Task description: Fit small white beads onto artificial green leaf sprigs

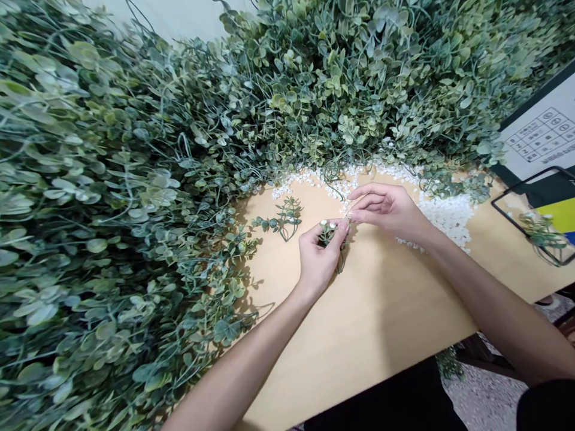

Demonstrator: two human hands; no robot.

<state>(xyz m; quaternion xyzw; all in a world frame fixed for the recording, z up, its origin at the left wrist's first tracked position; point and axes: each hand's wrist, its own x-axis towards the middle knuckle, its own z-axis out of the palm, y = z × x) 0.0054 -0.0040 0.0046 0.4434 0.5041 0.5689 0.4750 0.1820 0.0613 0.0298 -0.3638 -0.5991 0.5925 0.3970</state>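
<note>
My left hand [320,254] is closed round a small green leafy sprig [327,233] with tiny white flowers on it, near the middle of the table. Thumb and index finger of my right hand [389,209] come together at the tip of the sprig, beside my left thumb; what they pinch is too small to make out. Small white pieces [447,218] lie in a heap to the right of my right hand, and more are scattered behind both hands. A loose green sprig [287,216] rests on the table left of my hands.
Artificial foliage [135,179] is piled high along the left and back of the wooden table [341,353]. On the right stand a dark and white box [539,140] with a printed grid and a black wire frame [510,215], with another sprig [543,230] beside it.
</note>
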